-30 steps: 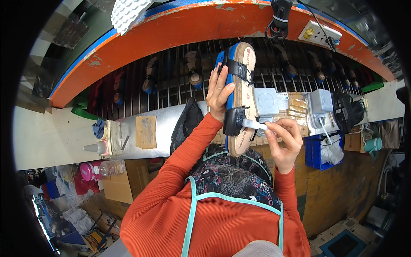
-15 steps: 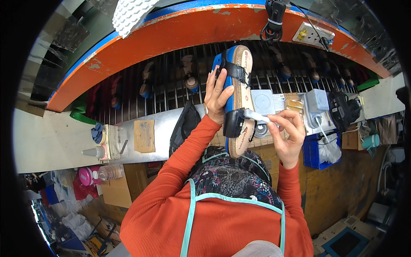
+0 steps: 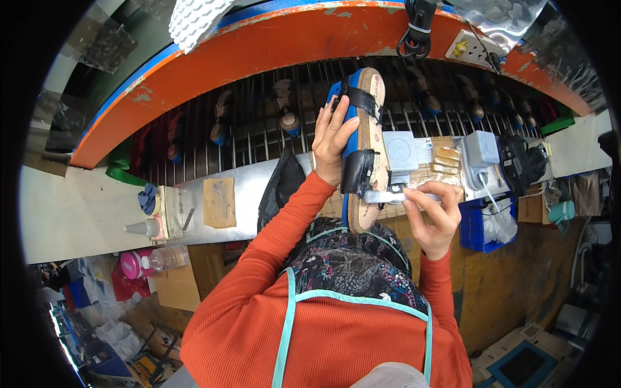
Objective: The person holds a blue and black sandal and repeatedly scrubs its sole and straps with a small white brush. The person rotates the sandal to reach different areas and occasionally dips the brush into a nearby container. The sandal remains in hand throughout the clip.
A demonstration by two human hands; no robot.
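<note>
White tool lower, in right grip

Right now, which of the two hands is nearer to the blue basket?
Right. The right hand appears just left of the blue basket; the left hand is farther left, holding the sandal.

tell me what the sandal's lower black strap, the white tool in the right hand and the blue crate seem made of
Lower black strap: leather or a leather-like synthetic, judging by its smooth, shiny surface; the look can't settle which.
White tool: probably plastic, with a smooth, evenly pale surface.
Blue crate: most likely moulded plastic, from its uniform colour and stiff-looking walls.
</note>
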